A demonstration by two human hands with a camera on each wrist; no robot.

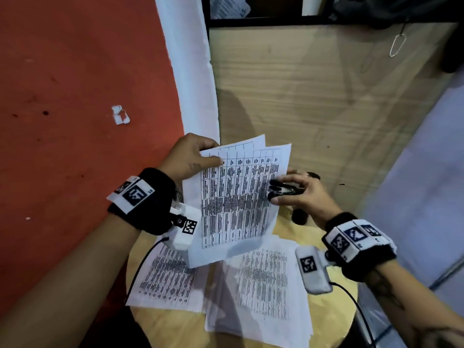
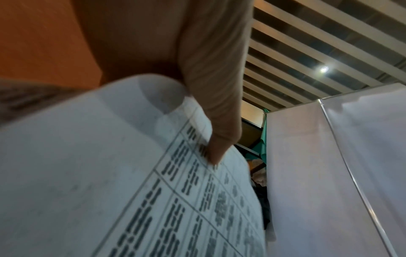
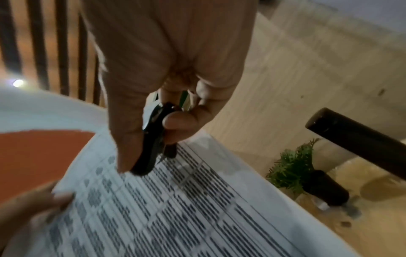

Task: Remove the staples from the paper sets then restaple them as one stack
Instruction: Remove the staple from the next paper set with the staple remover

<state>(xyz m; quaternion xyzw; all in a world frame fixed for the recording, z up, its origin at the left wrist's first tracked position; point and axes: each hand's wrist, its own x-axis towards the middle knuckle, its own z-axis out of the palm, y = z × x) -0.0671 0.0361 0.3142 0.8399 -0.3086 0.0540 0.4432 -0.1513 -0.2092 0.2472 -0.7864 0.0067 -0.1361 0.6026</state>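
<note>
My left hand (image 1: pixel 198 156) pinches the top left corner of a printed paper set (image 1: pixel 238 197), thumb on the front, and holds it raised above the table. The thumb (image 2: pixel 217 139) presses on the printed table in the left wrist view. My right hand (image 1: pixel 298 192) grips a black staple remover (image 1: pixel 281 190) at the set's right edge. In the right wrist view the staple remover (image 3: pixel 153 137) is pinched between thumb and fingers, its tip touching the sheet (image 3: pixel 175 200). Two more paper sets (image 1: pixel 168 280) (image 1: pixel 263 285) lie flat on the round wooden table (image 1: pixel 175 330).
A dark cylinder (image 1: pixel 300 216) stands by my right hand. A small potted plant (image 3: pixel 307 175) sits on the table beyond the paper. A wooden panel (image 1: pixel 326 96) and a red wall (image 1: pixel 75 96) rise behind. A wire clip (image 1: pixel 396 45) hangs at the upper right.
</note>
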